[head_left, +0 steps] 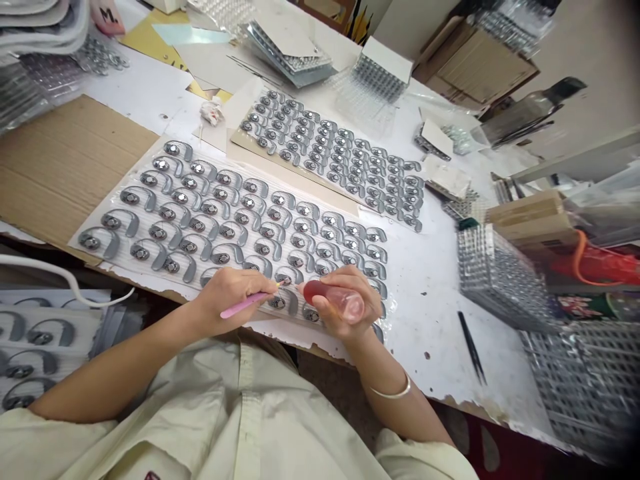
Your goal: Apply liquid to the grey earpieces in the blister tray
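My left hand is closed round a thin pink-handled tool, whose narrow tip points right toward a grey hook-shaped piece. In my right hand is a small squeeze bottle with reddish liquid, its fine nozzle pointing left. The two tips nearly meet over that piece; whether they touch it is too small to tell. Under both hands lies a white ribbed sheet bearing rows of similar grey hook-shaped pieces, each with a round metallic part at one end. My hands hide some pieces in the front rows.
A second sheet of grey pieces lies behind. Black tweezers rest at the right, near stacked clear trays. Cardboard and a white cable are at the left. A crumpled tissue lies farther back.
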A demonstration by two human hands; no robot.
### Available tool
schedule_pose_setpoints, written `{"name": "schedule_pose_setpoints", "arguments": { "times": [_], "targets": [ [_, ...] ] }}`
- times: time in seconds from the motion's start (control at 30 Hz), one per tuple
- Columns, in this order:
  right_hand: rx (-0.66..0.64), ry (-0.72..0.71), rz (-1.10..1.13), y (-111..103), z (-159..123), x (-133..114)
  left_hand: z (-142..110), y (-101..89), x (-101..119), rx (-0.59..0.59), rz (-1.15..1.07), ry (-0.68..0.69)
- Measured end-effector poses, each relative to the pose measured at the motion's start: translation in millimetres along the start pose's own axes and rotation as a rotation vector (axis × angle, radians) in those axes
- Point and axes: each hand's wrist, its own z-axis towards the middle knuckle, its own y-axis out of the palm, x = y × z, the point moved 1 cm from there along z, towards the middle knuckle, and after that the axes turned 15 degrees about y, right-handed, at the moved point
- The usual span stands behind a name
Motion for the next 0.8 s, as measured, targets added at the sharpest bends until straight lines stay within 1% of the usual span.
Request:
{"name": "schedule_pose_setpoints", "arguments": {
  "times": [0.4,0.57,0.67,0.8],
  "targets": [
    [-0.03,0.018,0.017,1.1,-1.1,-2.0,7.2,-5.4,0.4,0.033,-0.083,-0.101],
    [-0.018,-0.02,0.022,2.0,-1.2,-2.7,7.5,-5.3,-0.8,0.016,-0.1,-0.155],
    [-0.017,-0.04,0.027,2.7,-0.8,-2.5,7.6,-5.5,-1.6,0.025,-0.112,-0.173],
    [-0.023,-0.026,0.032,3.4,-0.8,-3.1,7.7,-5.9,-2.1,0.031,-0.116,-0.184]
  ]
}}
